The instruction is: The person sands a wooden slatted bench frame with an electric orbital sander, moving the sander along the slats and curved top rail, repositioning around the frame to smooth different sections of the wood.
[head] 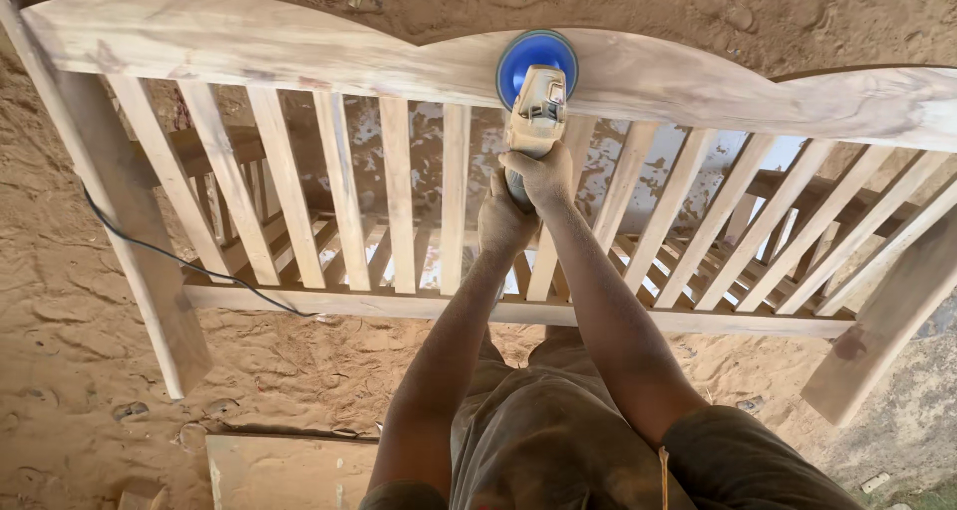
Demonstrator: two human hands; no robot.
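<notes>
A pale wooden headboard frame (299, 46) with a wavy top rail and many upright slats stands in front of me. A dust-covered power sander (536, 106) with a round blue disc (536, 56) rests against the middle of the top rail. My right hand (543, 174) grips the rear of the sander's body. Just behind and to the left, my left hand (501, 219) wraps around the sander's handle. Both forearms stretch up from the bottom of the view.
A black cable (179, 261) runs across the left post and lower rail. Sawdust-covered ground (70, 350) lies all around. More slatted wooden frames (698, 261) lie behind the slats. A flat board (284, 470) lies at the bottom left.
</notes>
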